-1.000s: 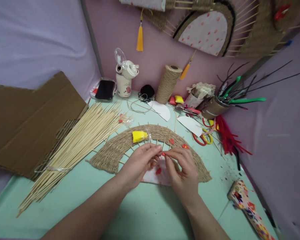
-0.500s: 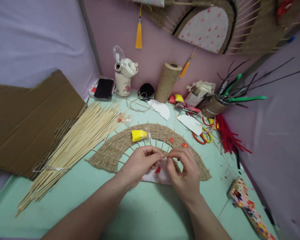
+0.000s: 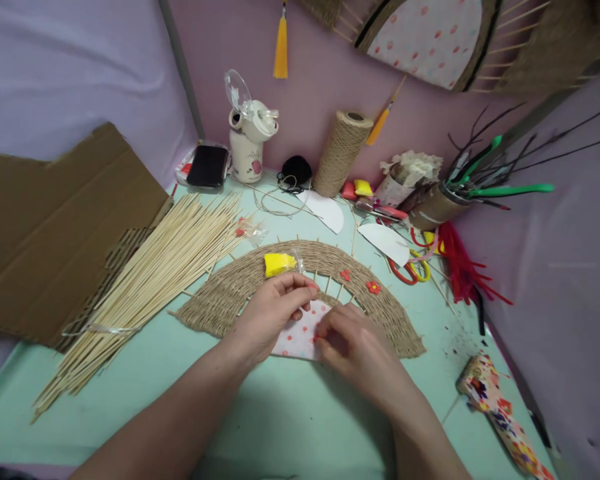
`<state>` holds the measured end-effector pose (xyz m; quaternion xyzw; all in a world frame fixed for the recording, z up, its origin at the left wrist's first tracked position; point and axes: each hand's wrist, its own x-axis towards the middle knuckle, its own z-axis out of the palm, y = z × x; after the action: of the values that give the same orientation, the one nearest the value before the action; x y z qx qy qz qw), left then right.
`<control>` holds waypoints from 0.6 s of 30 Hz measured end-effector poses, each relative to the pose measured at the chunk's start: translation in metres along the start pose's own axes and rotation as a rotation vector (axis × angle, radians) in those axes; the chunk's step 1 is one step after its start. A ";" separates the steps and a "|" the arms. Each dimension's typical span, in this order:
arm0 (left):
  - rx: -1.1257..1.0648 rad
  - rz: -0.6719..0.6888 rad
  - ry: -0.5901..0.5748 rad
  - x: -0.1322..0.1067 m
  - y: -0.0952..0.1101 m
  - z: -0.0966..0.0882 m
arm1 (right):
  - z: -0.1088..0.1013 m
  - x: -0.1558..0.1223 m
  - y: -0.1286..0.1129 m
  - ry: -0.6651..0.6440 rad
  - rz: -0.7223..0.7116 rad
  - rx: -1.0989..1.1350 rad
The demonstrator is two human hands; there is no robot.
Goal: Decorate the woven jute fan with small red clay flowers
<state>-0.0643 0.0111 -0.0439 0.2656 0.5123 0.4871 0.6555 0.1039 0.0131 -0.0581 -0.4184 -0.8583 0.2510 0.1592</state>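
1. Your left hand [image 3: 277, 313] angles toward two o'clock, fingertips nearly meeting (can't tell on what).
2. Your right hand [image 3: 357, 337] angles toward ten, fingers narrow, hold unclear.
3. The fan [image 3: 325, 257] spreads beneath both, at twelve.

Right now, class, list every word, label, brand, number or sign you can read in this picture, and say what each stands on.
Readable text: none.
White bottle: small dark marks, perhaps lettering, near the pink flower; too small and blurred to read.
Twine spool: no lettering I can make out.
Woven fan piece: no lettering I can make out.
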 end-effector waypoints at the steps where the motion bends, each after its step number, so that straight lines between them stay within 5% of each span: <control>1: 0.004 0.001 -0.004 0.000 0.000 0.000 | 0.001 0.000 0.001 0.000 0.014 -0.001; 13: -0.018 0.010 -0.014 -0.002 0.000 0.000 | -0.003 -0.003 0.010 -0.002 0.139 0.380; 18: -0.025 0.019 -0.019 -0.001 0.001 0.000 | 0.003 0.001 0.008 0.039 0.044 0.222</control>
<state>-0.0644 0.0106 -0.0422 0.2669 0.4975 0.4972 0.6588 0.1066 0.0172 -0.0647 -0.4216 -0.8125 0.3399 0.2157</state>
